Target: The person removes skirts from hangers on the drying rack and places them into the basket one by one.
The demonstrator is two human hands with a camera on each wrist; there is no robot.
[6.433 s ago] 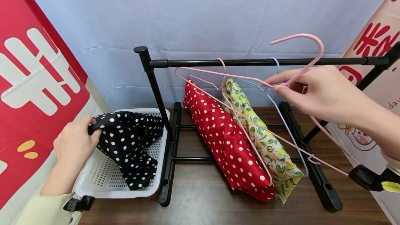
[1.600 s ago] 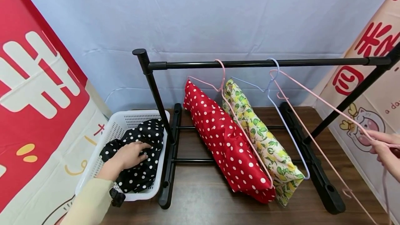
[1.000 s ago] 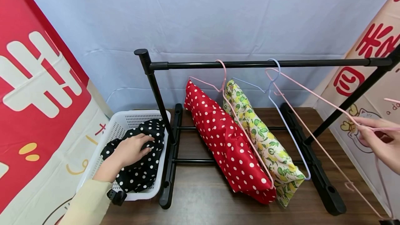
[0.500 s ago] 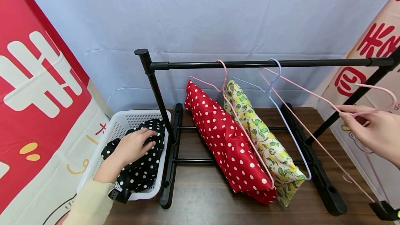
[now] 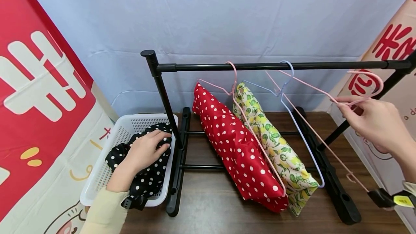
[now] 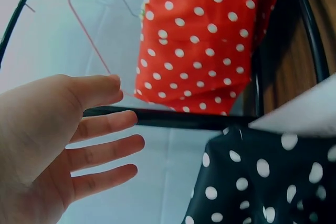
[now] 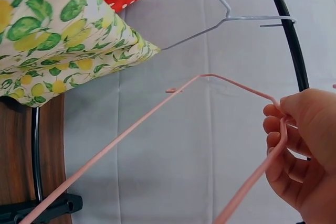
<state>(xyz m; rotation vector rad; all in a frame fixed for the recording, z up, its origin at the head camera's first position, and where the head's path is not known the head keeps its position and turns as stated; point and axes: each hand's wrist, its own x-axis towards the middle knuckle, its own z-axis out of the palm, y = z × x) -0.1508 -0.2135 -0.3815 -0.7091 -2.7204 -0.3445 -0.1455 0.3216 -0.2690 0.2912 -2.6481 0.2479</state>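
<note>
In the head view my left hand (image 5: 143,152) is over a black cloth with white dots (image 5: 147,183), which lies bunched in a white basket (image 5: 121,129). The left wrist view shows that hand's fingers (image 6: 105,150) extended and spread, the cloth beside them and nothing held. My right hand (image 5: 373,118) pinches a pink hanger (image 5: 381,84) at the base of its hook. That hanger carries no cloth and is held beside the rack, its hook off the bar; its long lower bar (image 7: 126,136) slants across the right wrist view.
From the black rack bar (image 5: 201,67) hang a red white-dotted cloth (image 5: 234,147) on another pink hanger and a lemon-print cloth (image 5: 276,143) on a blue hanger (image 5: 302,138). The rack's black foot (image 5: 177,187) stands beside the basket. Printed panels flank both sides.
The left hand earlier pinched the black cloth up; now the cloth lies lower in the basket and that hand is loose. Lately the right hand has brought the hanger leftward and up toward the rack.
</note>
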